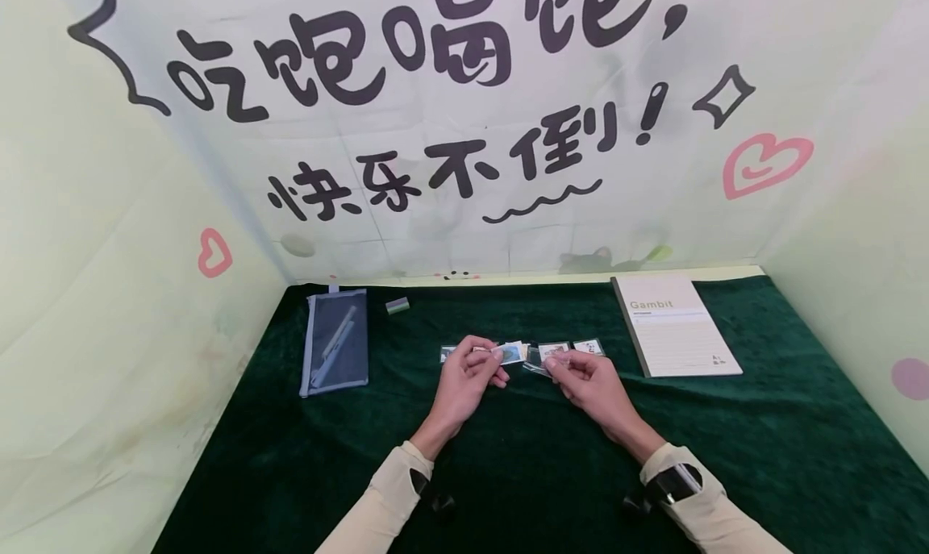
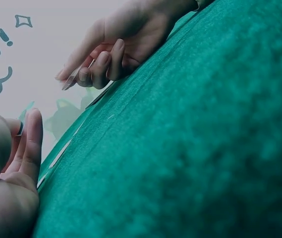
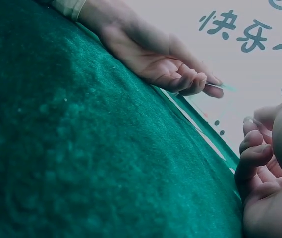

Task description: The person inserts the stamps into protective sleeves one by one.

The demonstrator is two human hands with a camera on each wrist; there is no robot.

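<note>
Near the middle of the table my left hand (image 1: pixel 461 378) pinches a small, stamp-like picture card (image 1: pixel 512 352) with a blue picture and white border. Between the thumb and fingers of my right hand (image 1: pixel 598 383) is a small clear plastic sleeve (image 1: pixel 535 362). Card and sleeve are close together; the head view does not tell whether they touch. Edge-on, the card (image 3: pixel 214 85) appears as a thin strip in the right wrist view. The sleeve (image 2: pixel 71 78) looks thin and glossy in the left wrist view. Behind the hands lie more small sleeved cards (image 1: pixel 588 347) in a row, partly hidden.
Dark green cloth (image 1: pixel 537 465) covers the table. To the left lies a blue mesh zip pouch (image 1: pixel 356 360) with pens inside, and near it a small eraser-like block (image 1: pixel 397 306). A Gambit notepad (image 1: pixel 682 336) lies at right. A printed backdrop (image 1: pixel 435 239) stands behind.
</note>
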